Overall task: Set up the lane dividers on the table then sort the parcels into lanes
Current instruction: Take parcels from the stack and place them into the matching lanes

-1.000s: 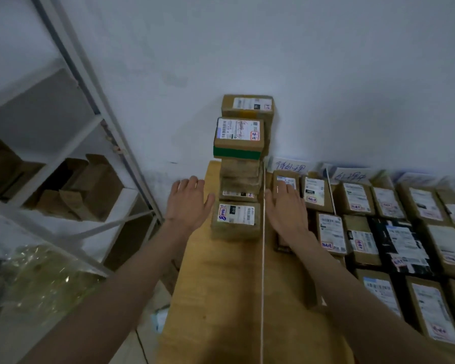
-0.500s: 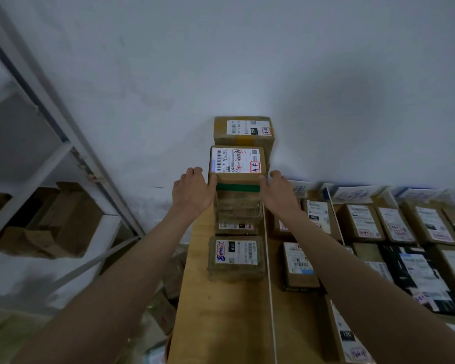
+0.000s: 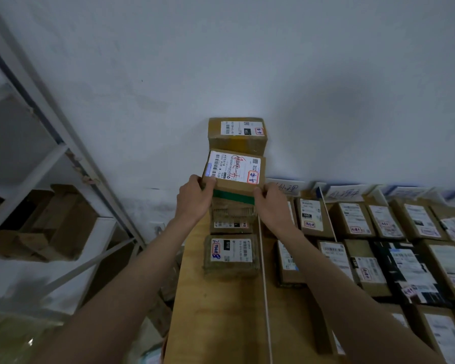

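- Brown cardboard sits between the fingers: both hands clamp the labelled parcel at its near corners, just above a green band on its front face.
- Left hand curls over the parcel's near left corner, thumb on top by the barcode; right hand grips the near right corner the same way. Both are grasping, neither slack.
- Centre of frame is where the parcel lies, perched on the stack in the leftmost lane, its long axis running left to right across the lane, straight ahead of both hands and equally near each.
- Behind and above it, against the white wall, another boxed parcel tops a taller pile.
- Nearer, at lower centre, a single parcel lies flat on the counter.
- Just right of this lane a white cord divider runs from the wall towards the bottom edge; the right wrist crosses over it.
- Right of frame, sorted parcels fill further lanes, with handwritten lane signs propped along the wall.
- Left of frame, a metal shelf holds empty cartons.
- Judging by the grip, the next move turns on lifting or squaring the parcel evenly, since it overhangs a narrow stack.
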Tool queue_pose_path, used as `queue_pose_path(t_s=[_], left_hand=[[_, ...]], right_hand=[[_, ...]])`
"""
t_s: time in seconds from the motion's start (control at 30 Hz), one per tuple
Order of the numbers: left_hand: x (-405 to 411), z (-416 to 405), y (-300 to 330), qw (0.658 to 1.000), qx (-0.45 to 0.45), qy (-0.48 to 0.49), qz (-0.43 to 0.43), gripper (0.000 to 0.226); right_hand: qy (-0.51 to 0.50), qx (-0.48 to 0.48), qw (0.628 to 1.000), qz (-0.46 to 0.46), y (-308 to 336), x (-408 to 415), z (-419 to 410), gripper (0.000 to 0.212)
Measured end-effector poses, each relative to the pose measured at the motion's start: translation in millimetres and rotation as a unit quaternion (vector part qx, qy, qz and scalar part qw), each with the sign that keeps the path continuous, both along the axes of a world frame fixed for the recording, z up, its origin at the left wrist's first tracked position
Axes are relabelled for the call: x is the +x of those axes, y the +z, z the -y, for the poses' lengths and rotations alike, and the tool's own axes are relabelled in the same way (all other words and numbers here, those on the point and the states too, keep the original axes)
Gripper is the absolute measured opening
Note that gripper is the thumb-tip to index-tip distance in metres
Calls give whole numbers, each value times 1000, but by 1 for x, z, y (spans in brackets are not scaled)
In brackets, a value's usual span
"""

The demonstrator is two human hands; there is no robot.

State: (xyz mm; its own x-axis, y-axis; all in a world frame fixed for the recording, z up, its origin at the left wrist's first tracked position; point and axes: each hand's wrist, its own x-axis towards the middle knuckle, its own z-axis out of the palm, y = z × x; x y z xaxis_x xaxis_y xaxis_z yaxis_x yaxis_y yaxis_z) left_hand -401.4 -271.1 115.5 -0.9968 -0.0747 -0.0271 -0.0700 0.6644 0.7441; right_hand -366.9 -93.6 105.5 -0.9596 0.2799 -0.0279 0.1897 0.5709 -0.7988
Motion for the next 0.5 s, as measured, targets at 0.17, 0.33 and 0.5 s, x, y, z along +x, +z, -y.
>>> queue_pose_path(t_s=[0.17, 0.33, 0.5], left_hand=[[43, 3, 2, 998, 54, -18, -3, 41], [83, 10, -1, 996, 60, -66, 26, 44], [111, 18, -2, 989, 36, -135, 39, 45]], right_hand=[[-9, -60, 998, 33, -2, 72, 0, 27], [-74, -174, 980, 61, -1, 121, -15, 46], [-26, -168, 982, 81, 19, 151, -35, 53]])
